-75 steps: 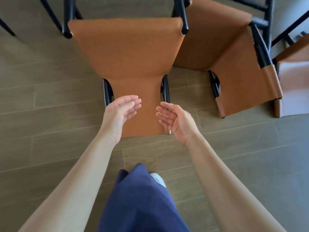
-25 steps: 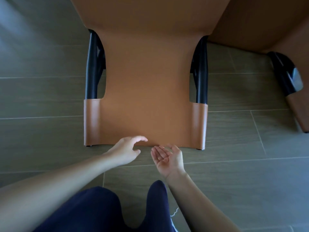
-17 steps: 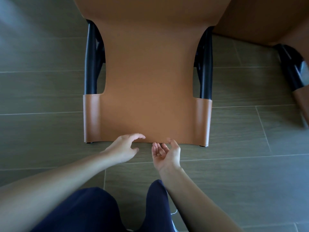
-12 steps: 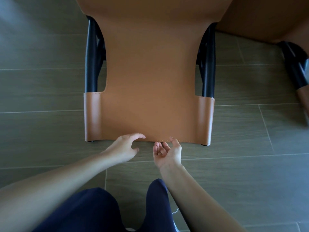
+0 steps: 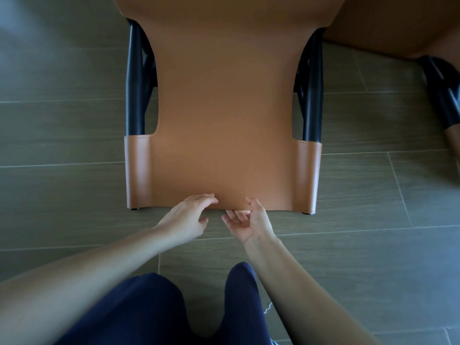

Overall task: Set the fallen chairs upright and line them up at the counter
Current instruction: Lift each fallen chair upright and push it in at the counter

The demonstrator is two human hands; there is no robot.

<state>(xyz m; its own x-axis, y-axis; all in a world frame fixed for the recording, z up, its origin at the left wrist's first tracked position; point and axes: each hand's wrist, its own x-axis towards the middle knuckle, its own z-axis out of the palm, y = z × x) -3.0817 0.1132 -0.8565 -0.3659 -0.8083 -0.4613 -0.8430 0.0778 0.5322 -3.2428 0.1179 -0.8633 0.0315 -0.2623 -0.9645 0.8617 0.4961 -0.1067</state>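
At the fallen tan leather chair (image 5: 224, 120)
On its near edge the left hand (image 5: 189, 217) lies open, the right hand (image 5: 246, 224) closure unclear; clasp firmly before lifting.

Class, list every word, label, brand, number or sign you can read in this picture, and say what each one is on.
None. No writing shows on the fallen chair, its black frame, the second chair, the floor or the blue trousers.
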